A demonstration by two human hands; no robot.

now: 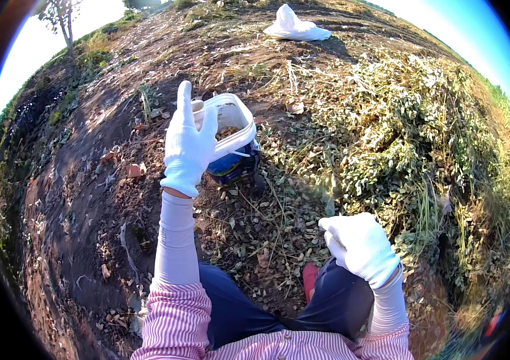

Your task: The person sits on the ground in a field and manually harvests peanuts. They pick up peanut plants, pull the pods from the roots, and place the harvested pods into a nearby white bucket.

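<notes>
My left hand, in a white knit glove, is raised at the left side of a white plastic bucket. Its index finger and thumb are spread apart. Just behind them a small tan thing shows at the rim, too hidden to name. Inside the bucket lie some peanuts in the shell; the outside has a dark blue print. My right hand, gloved as well, hovers above my right knee with fingers bent and tips close together. Whether it holds anything is hidden.
A heap of pulled peanut plants rises on the right. Loose pods and dry leaves litter the soil between my feet and the bucket. Farther off sits a white sack. My red shoe shows beside my right leg.
</notes>
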